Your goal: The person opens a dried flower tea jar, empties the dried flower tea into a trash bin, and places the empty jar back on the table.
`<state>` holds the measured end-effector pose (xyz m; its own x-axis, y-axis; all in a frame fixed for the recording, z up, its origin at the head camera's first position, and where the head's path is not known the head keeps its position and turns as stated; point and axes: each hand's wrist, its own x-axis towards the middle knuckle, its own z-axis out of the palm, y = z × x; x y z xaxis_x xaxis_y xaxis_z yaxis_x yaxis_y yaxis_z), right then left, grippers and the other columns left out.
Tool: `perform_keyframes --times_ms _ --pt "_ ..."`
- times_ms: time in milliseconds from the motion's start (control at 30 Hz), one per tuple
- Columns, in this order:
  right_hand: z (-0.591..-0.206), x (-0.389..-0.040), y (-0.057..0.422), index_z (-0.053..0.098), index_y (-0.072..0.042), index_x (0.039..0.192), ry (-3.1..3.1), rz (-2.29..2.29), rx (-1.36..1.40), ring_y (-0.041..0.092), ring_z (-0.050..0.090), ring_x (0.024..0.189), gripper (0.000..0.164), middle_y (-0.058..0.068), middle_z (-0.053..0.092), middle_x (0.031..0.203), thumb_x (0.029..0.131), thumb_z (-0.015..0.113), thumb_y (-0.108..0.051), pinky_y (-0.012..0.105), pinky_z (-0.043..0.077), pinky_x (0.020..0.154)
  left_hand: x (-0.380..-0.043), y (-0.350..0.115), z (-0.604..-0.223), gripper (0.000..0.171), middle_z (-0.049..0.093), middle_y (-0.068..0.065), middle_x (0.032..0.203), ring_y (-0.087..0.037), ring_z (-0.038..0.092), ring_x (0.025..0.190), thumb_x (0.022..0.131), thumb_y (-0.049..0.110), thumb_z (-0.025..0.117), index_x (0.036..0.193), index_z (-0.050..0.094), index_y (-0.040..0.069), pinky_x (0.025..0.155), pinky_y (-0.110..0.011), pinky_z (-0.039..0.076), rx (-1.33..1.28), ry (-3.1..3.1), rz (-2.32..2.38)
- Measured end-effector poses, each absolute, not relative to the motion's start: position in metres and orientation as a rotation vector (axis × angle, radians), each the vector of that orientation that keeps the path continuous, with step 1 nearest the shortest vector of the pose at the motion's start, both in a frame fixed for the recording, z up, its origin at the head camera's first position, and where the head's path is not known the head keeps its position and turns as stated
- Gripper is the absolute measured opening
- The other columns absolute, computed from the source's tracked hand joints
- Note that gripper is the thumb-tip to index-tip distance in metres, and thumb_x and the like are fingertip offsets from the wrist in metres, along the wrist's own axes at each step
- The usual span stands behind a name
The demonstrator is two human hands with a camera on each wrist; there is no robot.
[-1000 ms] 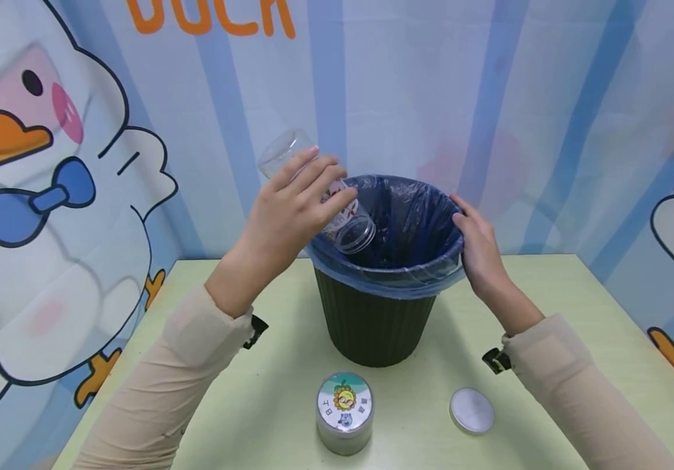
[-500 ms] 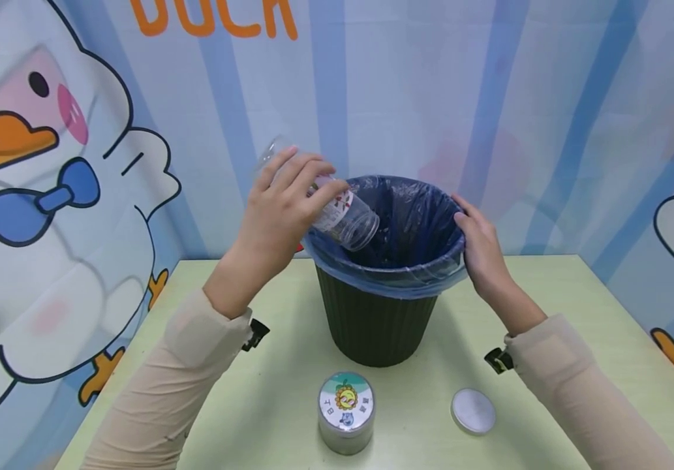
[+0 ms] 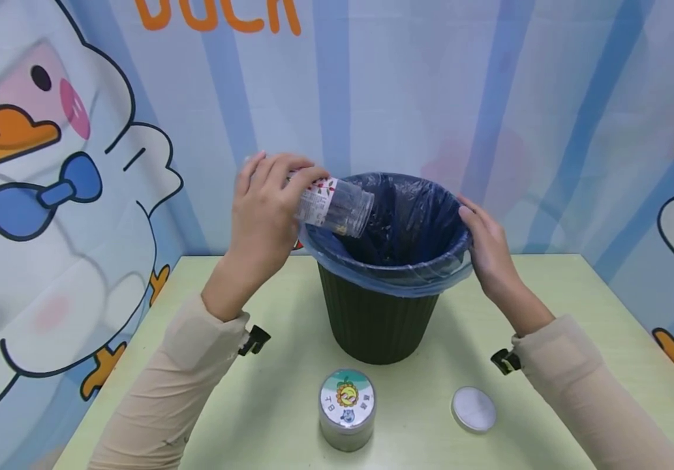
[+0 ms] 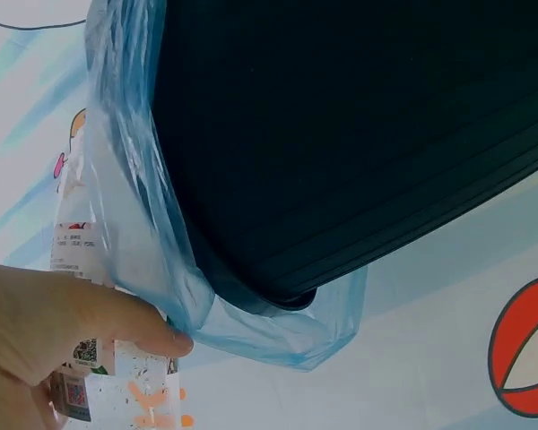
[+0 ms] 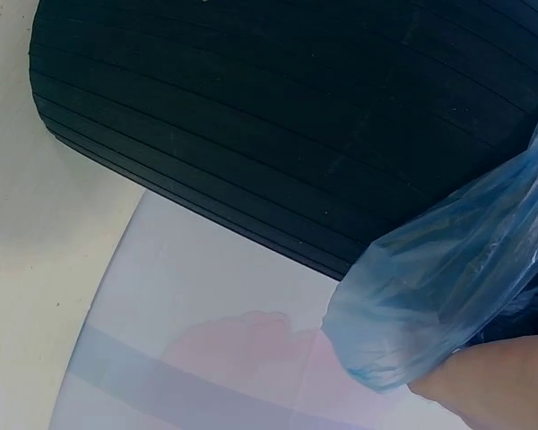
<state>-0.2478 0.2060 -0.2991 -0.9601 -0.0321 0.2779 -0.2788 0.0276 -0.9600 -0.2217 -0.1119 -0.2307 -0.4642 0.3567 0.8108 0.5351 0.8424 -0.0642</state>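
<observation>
My left hand (image 3: 269, 205) grips a clear plastic jar (image 3: 351, 209) with a printed paper label. The jar lies almost level, tipped slightly down, its uncapped mouth over the left part of a dark ribbed trash can (image 3: 379, 326). In the left wrist view, my thumb and the labelled jar (image 4: 76, 260) show beside the bag's edge. A blue plastic bag (image 3: 419, 215) lines the can and folds over its rim. On the right side, my right hand (image 3: 489, 248) holds the rim and bag, thumb inside; the right wrist view shows part of this hand beside the bag (image 5: 430, 278).
A squat round container (image 3: 346, 411) with a sunflower picture on its lid stands in front of the can. To its right lies a silver round lid (image 3: 474, 410). The pale green table (image 3: 254, 405) backs onto a duck-printed cloth (image 3: 401, 85).
My left hand has moved a little left and turned the jar from steeply mouth-down to nearly level, its mouth rising. The right hand stays on the rim.
</observation>
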Motion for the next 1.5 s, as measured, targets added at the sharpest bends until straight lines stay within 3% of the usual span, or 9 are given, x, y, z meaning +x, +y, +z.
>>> perform_keyframes --times_ms 200,333,467,567,800,1100,1500 --pt "-0.301 -0.243 0.212 0.031 0.003 0.154 -2.004 2.18 0.322 0.021 0.043 0.135 0.063 0.019 0.035 0.154 0.106 0.044 -0.037 0.025 0.037 0.107 -0.219 -0.114 -0.235 0.064 0.063 -0.006 0.125 -0.029 0.051 0.123 0.066 -0.015 0.078 0.121 0.068 0.016 0.118 -0.044 0.017 -0.61 -2.124 -0.423" --pt "-0.304 -0.239 0.215 0.032 0.006 0.151 -1.943 2.212 0.349 0.016 0.049 0.127 0.063 0.011 0.049 0.139 0.106 0.047 -0.035 0.021 0.04 0.1 -0.216 -0.117 -0.238 0.066 0.062 -0.007 0.126 -0.029 0.05 0.124 0.066 -0.013 0.08 0.123 0.066 0.016 0.116 -0.047 0.019 -0.565 -2.159 -0.556" --pt "-0.307 -0.234 0.216 0.039 0.007 0.144 -1.877 2.222 0.379 0.01 0.058 0.109 0.052 -0.002 0.059 0.12 0.106 0.047 -0.028 0.02 0.044 0.093 -0.209 -0.122 -0.24 0.067 0.062 -0.005 0.128 -0.028 0.05 0.122 0.066 -0.009 0.083 0.125 0.065 0.017 0.113 -0.051 0.023 -0.537 -2.183 -0.706" --pt "-0.309 -0.229 0.217 0.045 0.003 0.136 -1.841 2.232 0.396 0.01 0.06 0.102 0.04 -0.002 0.06 0.114 0.106 0.048 -0.024 0.02 0.047 0.09 -0.202 -0.125 -0.242 0.069 0.061 -0.004 0.129 -0.027 0.049 0.119 0.066 -0.009 0.083 0.127 0.064 0.017 0.11 -0.052 0.024 -0.551 -2.183 -0.816" --pt "-0.314 -0.221 0.222 0.045 0.003 0.135 -1.829 2.232 0.427 0.013 0.059 0.106 0.039 0.004 0.057 0.118 0.106 0.05 -0.023 0.021 0.048 0.091 -0.185 -0.128 -0.246 0.072 0.06 -0.002 0.127 -0.023 0.049 0.114 0.067 -0.009 0.083 0.13 0.061 0.016 0.104 -0.053 0.026 -0.599 -2.176 -1.015" --pt "-0.316 -0.212 0.226 0.055 -0.008 0.125 -1.775 2.244 0.458 0.018 0.058 0.109 0.023 0.007 0.056 0.118 0.105 0.052 -0.02 0.023 0.048 0.094 -0.163 -0.124 -0.246 0.075 0.057 0.001 0.128 -0.019 0.048 0.112 0.067 -0.009 0.084 0.133 0.058 0.015 0.088 -0.044 0.046 -0.661 -2.19 -1.25" --pt "-0.319 -0.198 0.228 0.053 0.002 0.126 -1.784 2.218 0.46 0.02 0.059 0.106 0.028 0.011 0.058 0.113 0.104 0.052 -0.015 0.024 0.049 0.092 -0.148 -0.119 -0.262 0.077 0.057 0.0 0.127 -0.019 0.049 0.111 0.067 -0.012 0.083 0.134 0.058 0.015 0.083 -0.042 0.051 -0.72 -2.188 -1.373"
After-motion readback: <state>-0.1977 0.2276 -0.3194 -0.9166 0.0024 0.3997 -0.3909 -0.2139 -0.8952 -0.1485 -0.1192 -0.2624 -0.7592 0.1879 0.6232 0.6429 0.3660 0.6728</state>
